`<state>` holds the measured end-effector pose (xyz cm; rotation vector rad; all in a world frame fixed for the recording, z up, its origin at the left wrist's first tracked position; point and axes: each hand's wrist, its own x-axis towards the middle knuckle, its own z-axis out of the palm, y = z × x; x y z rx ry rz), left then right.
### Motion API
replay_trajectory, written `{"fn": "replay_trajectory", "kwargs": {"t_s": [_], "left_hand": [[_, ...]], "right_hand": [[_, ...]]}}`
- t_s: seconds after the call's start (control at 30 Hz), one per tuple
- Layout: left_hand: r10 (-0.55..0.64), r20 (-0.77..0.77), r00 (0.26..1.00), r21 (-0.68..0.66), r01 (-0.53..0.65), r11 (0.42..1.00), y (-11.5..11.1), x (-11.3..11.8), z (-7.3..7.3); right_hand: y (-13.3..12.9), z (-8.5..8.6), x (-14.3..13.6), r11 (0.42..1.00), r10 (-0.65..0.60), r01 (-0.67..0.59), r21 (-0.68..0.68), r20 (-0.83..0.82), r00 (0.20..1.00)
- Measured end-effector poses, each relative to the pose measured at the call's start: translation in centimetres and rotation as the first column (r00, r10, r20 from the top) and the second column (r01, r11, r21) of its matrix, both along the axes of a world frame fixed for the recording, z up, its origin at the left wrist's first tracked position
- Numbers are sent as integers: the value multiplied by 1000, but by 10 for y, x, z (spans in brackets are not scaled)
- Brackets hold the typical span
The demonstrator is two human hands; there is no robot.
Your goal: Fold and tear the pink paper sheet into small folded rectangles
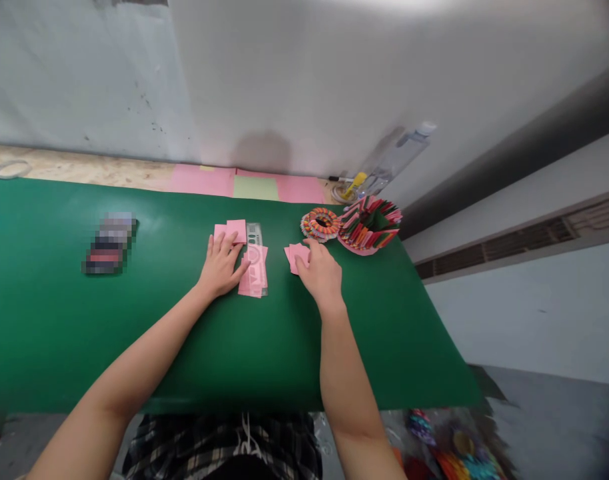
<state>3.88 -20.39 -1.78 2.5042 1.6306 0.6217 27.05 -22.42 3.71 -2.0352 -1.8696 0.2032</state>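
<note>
My left hand [221, 268] lies flat with its fingers apart. Its fingertips rest on small pink paper squares [236, 231], and its thumb reaches a clear stencil ruler [254, 233]. Under the ruler's lower part lie several pink paper strips [254, 283]. To the right, my right hand [323, 272] is closed, thumb and curled fingers at a small bunch of pink paper pieces [295, 257] on the table. The hand covers part of that bunch.
Beyond my right hand are a ring of folded colored paper [320, 225] and a round holder of paper strips [369, 227]. A clear bottle [402, 157] leans by the wall. A pixelated object [109, 243] lies left on the green table [194, 360]. Pink sheets [202, 181] line the back edge.
</note>
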Motion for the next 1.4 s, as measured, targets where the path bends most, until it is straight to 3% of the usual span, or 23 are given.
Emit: {"fn": "replay_trajectory", "kwargs": {"t_s": [0.13, 0.27, 0.37, 0.47, 0.53, 0.67, 0.73, 0.83, 0.93, 1.03, 1.13, 1.23, 1.4], "left_hand": [[21, 16, 1000, -9, -21, 1000, 2, 0, 0], [-42, 60, 997, 70, 38, 997, -3, -1, 9], [-238, 40, 970, 92, 234, 968, -12, 0, 15], [-383, 69, 921, 91, 376, 922, -21, 3, 16], [-404, 106, 909, 93, 395, 914, -24, 4, 15], [-397, 149, 906, 56, 393, 918, -23, 2, 16], [-401, 169, 900, 31, 402, 915, -22, 0, 17], [-423, 196, 884, 4, 431, 902, -21, 0, 18], [-451, 203, 869, 4, 460, 888, -20, 4, 15], [-407, 184, 895, 41, 407, 913, -18, 7, 9], [-394, 108, 913, 4, 395, 918, -15, 8, 5], [-404, 37, 914, -91, 405, 910, -13, 7, 4], [-436, -16, 900, -149, 429, 891, -11, 5, 5]], "right_hand": [[0, -1, -6, 999, 18, -16, 39, -56, 998], [-1, -3, -16, 991, 99, -67, 118, -296, 950], [-1, -6, -25, 978, 209, -168, 128, -479, 852], [0, -9, -32, 961, 274, -247, 123, -548, 791], [0, -13, -36, 961, 270, -243, 131, -631, 728], [3, -19, -41, 972, 214, -197, 130, -839, 500], [4, -21, -42, 978, 179, -176, 111, -880, 441], [6, -22, -42, 988, 140, -118, 98, -887, 439], [6, -20, -40, 991, 122, -14, 134, -853, 508], [4, -14, -35, 981, 91, 86, 176, -798, 596], [3, -8, -29, 970, 76, 135, 204, -775, 628], [3, -4, -26, 974, 73, 131, 184, -806, 587], [6, -4, -22, 985, 101, 82, 153, -890, 444]]}}
